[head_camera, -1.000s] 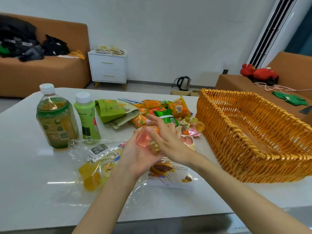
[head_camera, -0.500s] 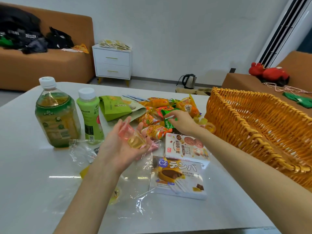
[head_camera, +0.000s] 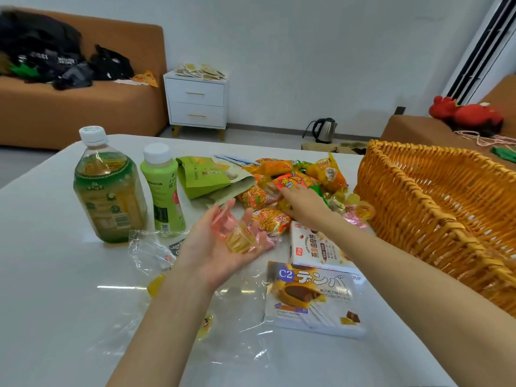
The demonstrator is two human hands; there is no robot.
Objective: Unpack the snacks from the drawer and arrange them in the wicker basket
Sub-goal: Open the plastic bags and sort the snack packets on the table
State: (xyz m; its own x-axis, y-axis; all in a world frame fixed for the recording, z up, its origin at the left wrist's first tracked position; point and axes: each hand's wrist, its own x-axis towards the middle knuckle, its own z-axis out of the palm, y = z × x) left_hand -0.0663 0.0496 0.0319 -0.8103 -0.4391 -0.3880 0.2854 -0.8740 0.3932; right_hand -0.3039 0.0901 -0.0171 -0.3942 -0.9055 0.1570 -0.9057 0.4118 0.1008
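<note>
Left hand (head_camera: 206,254) lay palm-up, fingers relaxed, cradling jelly cups (head_camera: 240,241). Right hand (head_camera: 305,205) sat on snack pile (head_camera: 279,166), left of wicker basket (head_camera: 418,219); grasp not discernible. Step looked best done pinching one cup's rim, left palm level.

Golden-orange woven wicker basket (head_camera: 435,202)

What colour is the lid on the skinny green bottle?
White. The head view shows the lid best.

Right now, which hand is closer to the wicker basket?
Right. The right hand is in the snack pile beside the basket; the left hand holds jelly cups farther left.
</note>
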